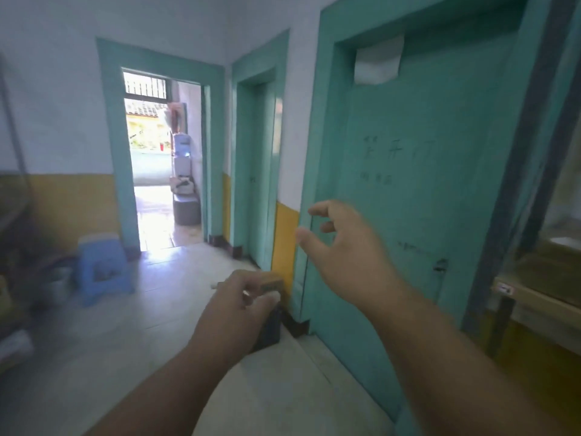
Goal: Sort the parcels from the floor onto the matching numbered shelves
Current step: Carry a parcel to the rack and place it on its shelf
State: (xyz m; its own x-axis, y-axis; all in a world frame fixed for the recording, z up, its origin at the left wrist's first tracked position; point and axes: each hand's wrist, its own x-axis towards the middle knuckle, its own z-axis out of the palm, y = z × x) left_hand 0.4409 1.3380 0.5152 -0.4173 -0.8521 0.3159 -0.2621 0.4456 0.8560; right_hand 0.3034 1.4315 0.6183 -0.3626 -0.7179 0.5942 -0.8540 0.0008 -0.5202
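Note:
My left hand is closed around a small parcel, a brown cardboard box with a dark lower part, held at waist height over the tiled floor. Only the box's top and right side show past my fingers. My right hand is raised in front of a teal door, fingers spread and curled, holding nothing. It is above and to the right of the parcel, apart from it. A wooden shelf with a small white label on its front edge is at the right edge of the view. The picture is motion-blurred.
A closed teal door fills the right side, with a second teal door beyond it. An open doorway leads to a bright room. A blue plastic stool stands on the pale tiled floor at left, beside dark clutter.

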